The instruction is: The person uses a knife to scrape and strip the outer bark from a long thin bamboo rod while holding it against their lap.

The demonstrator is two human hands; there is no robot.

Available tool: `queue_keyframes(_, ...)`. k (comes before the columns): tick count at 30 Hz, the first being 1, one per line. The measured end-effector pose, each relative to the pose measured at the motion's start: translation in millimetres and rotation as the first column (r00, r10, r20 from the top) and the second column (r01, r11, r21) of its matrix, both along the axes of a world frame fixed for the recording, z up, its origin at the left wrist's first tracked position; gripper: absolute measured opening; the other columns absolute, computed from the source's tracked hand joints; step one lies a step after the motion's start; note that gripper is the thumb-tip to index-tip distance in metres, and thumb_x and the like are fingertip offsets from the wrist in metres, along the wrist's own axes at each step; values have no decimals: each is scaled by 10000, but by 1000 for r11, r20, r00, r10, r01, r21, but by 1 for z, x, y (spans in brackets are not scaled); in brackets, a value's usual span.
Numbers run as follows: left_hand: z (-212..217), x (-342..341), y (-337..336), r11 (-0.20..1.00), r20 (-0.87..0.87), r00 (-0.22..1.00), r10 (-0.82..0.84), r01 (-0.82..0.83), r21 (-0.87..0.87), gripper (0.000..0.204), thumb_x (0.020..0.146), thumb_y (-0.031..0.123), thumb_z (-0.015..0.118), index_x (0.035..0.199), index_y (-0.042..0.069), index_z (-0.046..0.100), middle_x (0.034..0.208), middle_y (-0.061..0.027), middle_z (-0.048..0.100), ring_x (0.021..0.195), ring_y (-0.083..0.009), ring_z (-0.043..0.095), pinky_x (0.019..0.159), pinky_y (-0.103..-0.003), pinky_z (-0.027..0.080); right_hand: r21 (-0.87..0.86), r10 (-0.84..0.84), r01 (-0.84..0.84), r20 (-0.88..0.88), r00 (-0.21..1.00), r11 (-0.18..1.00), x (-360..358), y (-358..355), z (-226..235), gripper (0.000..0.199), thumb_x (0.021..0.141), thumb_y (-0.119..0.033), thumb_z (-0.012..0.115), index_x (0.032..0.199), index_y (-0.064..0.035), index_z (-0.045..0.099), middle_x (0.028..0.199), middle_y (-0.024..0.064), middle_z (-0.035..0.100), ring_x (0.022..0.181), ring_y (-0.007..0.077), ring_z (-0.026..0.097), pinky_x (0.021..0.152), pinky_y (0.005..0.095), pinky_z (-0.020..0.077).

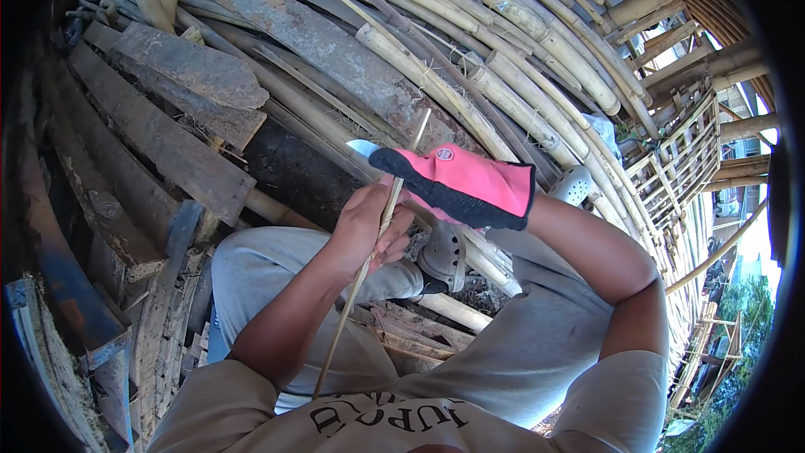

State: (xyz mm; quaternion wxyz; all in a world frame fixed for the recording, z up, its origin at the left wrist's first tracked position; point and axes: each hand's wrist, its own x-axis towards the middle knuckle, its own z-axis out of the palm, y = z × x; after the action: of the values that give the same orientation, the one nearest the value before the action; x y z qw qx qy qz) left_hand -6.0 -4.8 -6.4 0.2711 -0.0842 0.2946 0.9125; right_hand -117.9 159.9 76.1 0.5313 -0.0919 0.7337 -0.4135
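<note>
My bare left hand (356, 231) is closed round a thin bamboo strip (340, 331), which slants from my lap up past my fingers. Over my right hand (457, 189) is a pink and black work glove, and its fingers are wrapped round a knife. Only the short, pale blade (361, 148) shows, poking out beyond the gloved fingertips; the glove hides the handle. The glove meets the strip just above my left hand, and the strip's upper end rises past it. Whether the blade touches the strip, I cannot tell.
Long bamboo poles (545, 33) lie side by side from the top to the right. Weathered planks (159, 134) are stacked at the left. A grey clog (443, 258) shows between my legs, another clog (573, 186) beyond the gloved wrist. A bamboo lattice (675, 164) stands at the right.
</note>
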Motion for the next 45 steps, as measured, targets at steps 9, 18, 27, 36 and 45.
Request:
queue_keyframes(9, 4, 1, 0, 999, 30, 1000, -2, 3, -46, 336, 1082, 404, 333, 927, 131, 456, 478, 15, 356, 307, -89, 261, 318, -246, 198, 99, -24, 24, 0, 1000, 995, 7, 6, -3, 322, 983, -403, 581, 1100, -111, 653, 662, -16, 558, 486, 71, 508, 394, 243, 428)
queue_keyframes(18, 1, 0, 1, 992, 24, 999, 33, -30, -119, 319, 1079, 368, 331, 980, 108, 485, 499, 5, 365, 338, -94, 276, 322, -252, 218, -72, 42, -202, -860, 509, 977, 17, 18, -30, 255, 979, -265, 596, 1094, -41, 637, 758, 103, 622, 617, 225, 628, 540, 340, 509)
queue_keyframes(27, -16, -3, 0, 984, -27, 999, 33, -37, -172, 325, 1062, 260, 288, 884, 79, 492, 509, -23, 387, 354, -110, 319, 323, -259, 262, 419, 429, -127, -901, 64, 899, 34, 3, -32, 351, 941, -437, 639, 936, -87, 660, 700, 132, 570, 524, 273, 557, 508, 376, 466)
queue_keyframes(36, -11, -5, 3, 977, -28, 999, 39, -44, -207, 278, 1040, 230, 325, 915, 65, 510, 515, -34, 397, 361, -117, 328, 330, -273, 264, -262, 196, -221, -118, 974, 940, 13, 28, -34, 706, 959, -441, 578, 1568, -184, 329, 666, -46, 428, 540, 72, 417, 451, 238, 375)
queue_keyframes(45, -9, -7, 7, 954, -105, 994, 35, -65, -292, 331, 1073, 319, 382, 950, 50, 530, 599, -32, 482, 430, -112, 425, 381, -258, 322, -244, -25, 226, 625, 780, 943, 10, 35, -46, 358, 978, -448, 617, 915, -96, 636, 641, -35, 547, 498, 70, 545, 377, 226, 399)
